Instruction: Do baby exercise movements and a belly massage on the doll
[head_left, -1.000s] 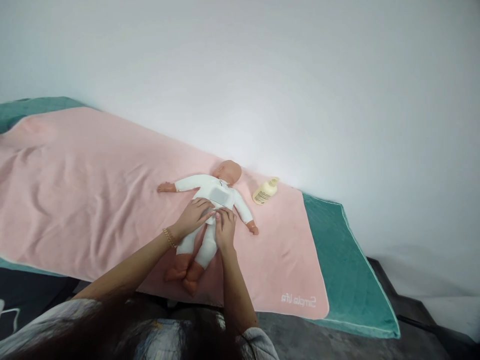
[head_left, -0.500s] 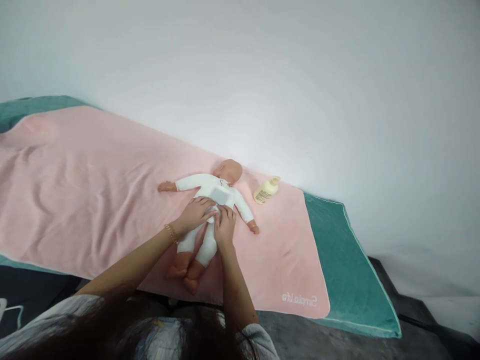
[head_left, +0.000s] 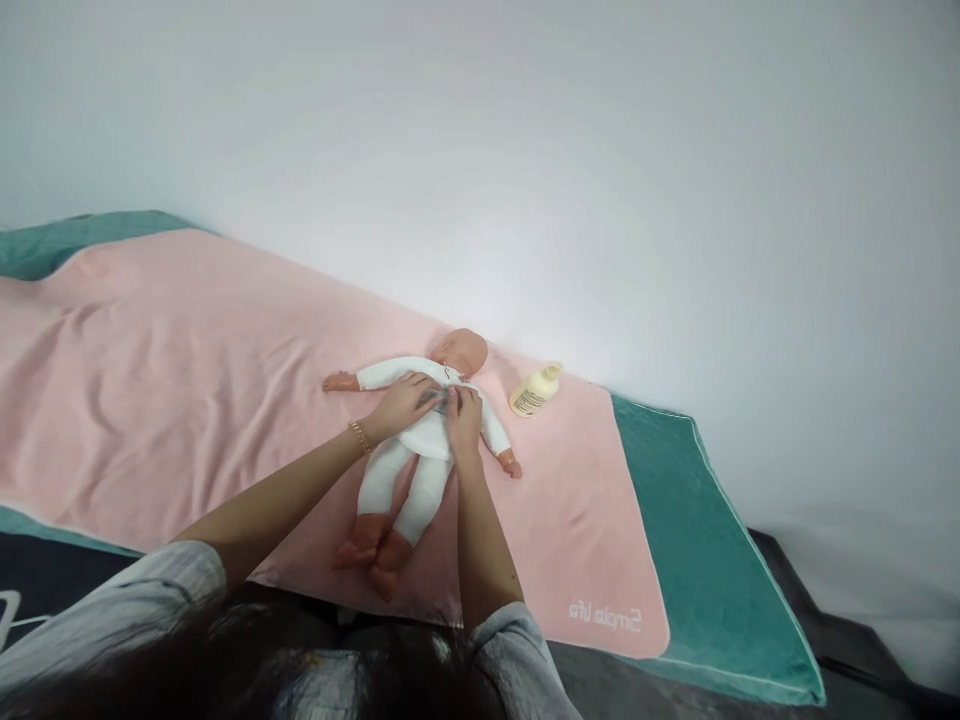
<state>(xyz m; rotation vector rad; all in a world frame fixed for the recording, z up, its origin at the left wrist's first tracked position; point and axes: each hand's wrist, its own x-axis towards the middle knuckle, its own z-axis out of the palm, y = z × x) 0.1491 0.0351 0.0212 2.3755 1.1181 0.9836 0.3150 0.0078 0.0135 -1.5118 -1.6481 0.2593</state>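
A baby doll (head_left: 427, 437) in white clothing lies stretched out on a pink blanket, its bald head (head_left: 463, 350) toward the wall and its feet toward me. My left hand (head_left: 403, 404) rests on the doll's upper torso with fingers extended. On the other side of the torso lies my right hand (head_left: 465, 412), its fingers pointing toward the head. Between my thumbs shows a small grey patch (head_left: 435, 401), partly covered by my hands. Neither hand appears to grasp anything.
A pale yellow pump bottle (head_left: 535, 389) is on the pink blanket (head_left: 555, 520), right of the doll. Beneath the blanket, a green quilted cover (head_left: 697, 540) shows at the right and far left. A white wall (head_left: 525, 180) rises behind.
Both my hands have slid up the doll's torso, from the belly to the chest. The white rectangle on its chest is now covered. The view has shifted slightly.
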